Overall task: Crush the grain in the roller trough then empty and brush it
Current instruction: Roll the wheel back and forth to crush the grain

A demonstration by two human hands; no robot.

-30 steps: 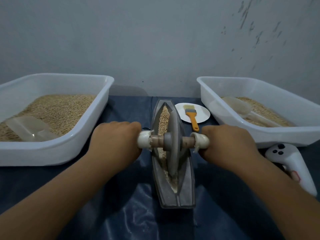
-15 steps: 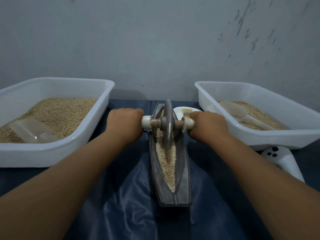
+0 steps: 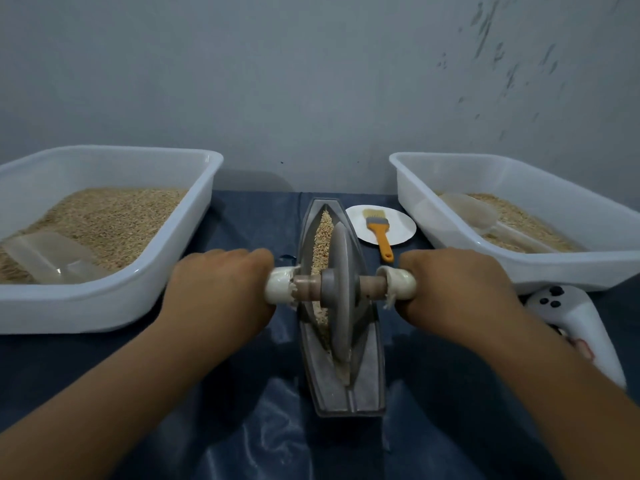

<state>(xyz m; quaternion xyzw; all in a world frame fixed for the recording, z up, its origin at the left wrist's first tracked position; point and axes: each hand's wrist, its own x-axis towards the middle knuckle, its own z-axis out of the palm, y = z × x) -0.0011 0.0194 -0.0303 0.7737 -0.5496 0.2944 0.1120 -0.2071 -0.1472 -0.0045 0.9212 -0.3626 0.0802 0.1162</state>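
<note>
Your left hand (image 3: 221,289) and right hand (image 3: 453,285) curl their fingers around the roller wheel's (image 3: 341,292) axle ends; it stands mid-trough (image 3: 367,386) on the grain (image 3: 323,233), the brush (image 3: 379,230) on a plate (image 3: 401,225) beyond.

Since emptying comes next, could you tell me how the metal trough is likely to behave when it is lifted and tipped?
The trough looks like thick cast metal, so probably rigid and heavy for its size. Its narrow boat shape suggests it may rock sideways once the roller wheel is lifted out. Loose grain lies along its channel and would likely slide out quickly when tilted.
</note>
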